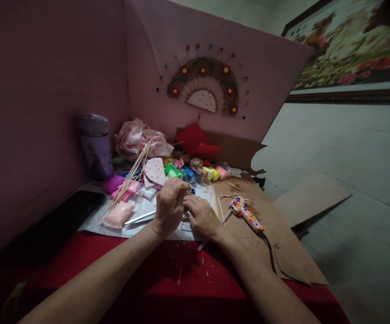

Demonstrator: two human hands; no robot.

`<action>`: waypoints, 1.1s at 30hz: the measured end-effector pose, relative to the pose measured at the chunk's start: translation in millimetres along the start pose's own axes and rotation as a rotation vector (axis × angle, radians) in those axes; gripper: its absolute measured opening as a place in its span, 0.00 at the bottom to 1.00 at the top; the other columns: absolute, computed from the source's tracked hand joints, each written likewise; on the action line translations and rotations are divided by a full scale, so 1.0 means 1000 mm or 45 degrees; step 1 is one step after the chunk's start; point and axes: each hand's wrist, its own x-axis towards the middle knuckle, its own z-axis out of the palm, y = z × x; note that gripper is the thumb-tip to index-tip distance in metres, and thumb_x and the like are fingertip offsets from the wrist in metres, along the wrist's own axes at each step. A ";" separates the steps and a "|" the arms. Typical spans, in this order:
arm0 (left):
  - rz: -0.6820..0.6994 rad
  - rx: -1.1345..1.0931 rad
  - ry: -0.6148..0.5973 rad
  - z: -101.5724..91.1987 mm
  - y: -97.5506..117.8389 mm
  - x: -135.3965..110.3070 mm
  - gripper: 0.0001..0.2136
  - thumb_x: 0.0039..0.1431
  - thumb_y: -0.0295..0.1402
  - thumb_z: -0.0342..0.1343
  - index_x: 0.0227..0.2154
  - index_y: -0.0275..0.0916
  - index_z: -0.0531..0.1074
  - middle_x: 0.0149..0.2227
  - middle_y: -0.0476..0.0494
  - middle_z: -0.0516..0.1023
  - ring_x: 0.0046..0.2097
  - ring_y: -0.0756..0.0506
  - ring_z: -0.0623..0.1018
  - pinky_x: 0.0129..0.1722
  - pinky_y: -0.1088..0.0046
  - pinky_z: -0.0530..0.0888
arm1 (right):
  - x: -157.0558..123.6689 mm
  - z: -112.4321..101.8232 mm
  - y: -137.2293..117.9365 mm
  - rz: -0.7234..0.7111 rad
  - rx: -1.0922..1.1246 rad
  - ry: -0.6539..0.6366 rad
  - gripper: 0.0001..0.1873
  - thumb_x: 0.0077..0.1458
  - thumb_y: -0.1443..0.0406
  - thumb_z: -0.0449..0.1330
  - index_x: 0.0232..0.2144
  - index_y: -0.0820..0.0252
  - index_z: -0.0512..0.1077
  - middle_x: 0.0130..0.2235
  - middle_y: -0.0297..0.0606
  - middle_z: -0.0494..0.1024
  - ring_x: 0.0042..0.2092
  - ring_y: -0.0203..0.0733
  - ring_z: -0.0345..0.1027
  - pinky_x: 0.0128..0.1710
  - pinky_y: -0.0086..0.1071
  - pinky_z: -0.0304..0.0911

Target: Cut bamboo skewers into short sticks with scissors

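My left hand point(170, 203) is closed in a pinch over the white paper point(136, 232); what its fingertips hold is hidden. Close beside it, my right hand point(203, 217) has its fingers bent together, and I cannot make out what is in them. A small dark blue ball point(192, 191) shows just beyond the fingertips of both hands. The silver blades of what look like scissors point(141, 218) lie left of my left wrist. To the right of my right hand, a flower-patterned glue gun point(249, 215) rests on cardboard point(265, 252).
Bamboo skewers point(130, 175), clay packets point(118, 215) and crumpled dotted cloth point(141, 139) crowd the left and back. A purple tumbler point(96, 146) stands behind a black slab-like object point(56, 220). A decorated half-round fan point(203, 85) hangs on the pink board point(265, 67). Scraps dot the red tablecloth point(154, 274).
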 end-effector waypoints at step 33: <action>0.103 0.010 -0.121 -0.001 0.006 -0.001 0.09 0.62 0.30 0.43 0.34 0.37 0.68 0.31 0.45 0.72 0.34 0.50 0.71 0.36 0.73 0.68 | -0.003 -0.043 0.008 0.494 0.952 0.657 0.10 0.50 0.60 0.58 0.33 0.59 0.66 0.26 0.31 0.70 0.22 0.32 0.63 0.17 0.25 0.58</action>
